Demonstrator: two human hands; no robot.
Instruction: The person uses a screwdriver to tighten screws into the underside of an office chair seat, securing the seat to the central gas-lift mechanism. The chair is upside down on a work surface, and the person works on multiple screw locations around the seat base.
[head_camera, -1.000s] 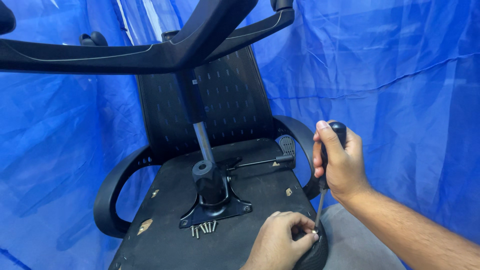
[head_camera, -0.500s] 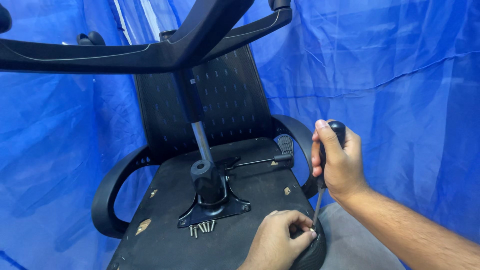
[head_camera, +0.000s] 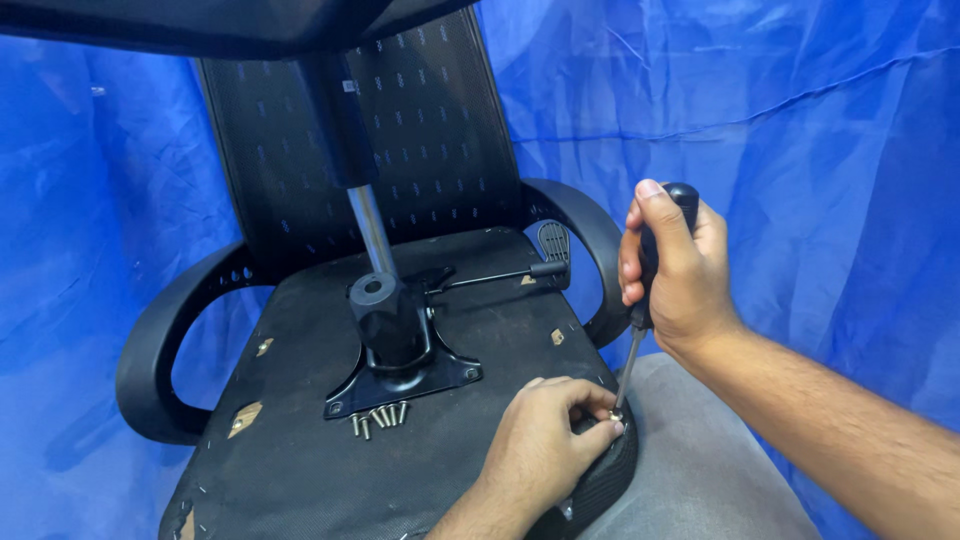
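Hidden: the screwdriver tip and the screw under it are covered by the fingers of the left hand (head_camera: 545, 440), so I cannot see the screw itself.
Cut off: the chair base at the top edge goes out of view; the left forearm leaves the picture at the bottom.
Hard to see: the small fittings on the seat edge near the fingertips are too small to tell.
Screwdriver (head_camera: 650, 290): black handle, thin metal shaft, almost upright, a little tilted; it stands at the right front edge of the seat (head_camera: 300, 470).
Right hand (head_camera: 675, 275): closed around the handle, thumb on top near the end.
Left hand: fingers pinched together at the shaft's lower end, resting on the seat edge.
Seat: black underside, turned up, with worn spots.
Plate (head_camera: 405, 375): black metal, in the middle of the seat, carrying the gas cylinder (head_camera: 372, 235).
Loose screws (head_camera: 378, 418): a small group just in front of the plate.
Lever (head_camera: 500, 275): thin rod going right from the plate.
Armrests (head_camera: 150, 350): black, curved, on both sides.
Behind: blue sheet (head_camera: 800, 150).
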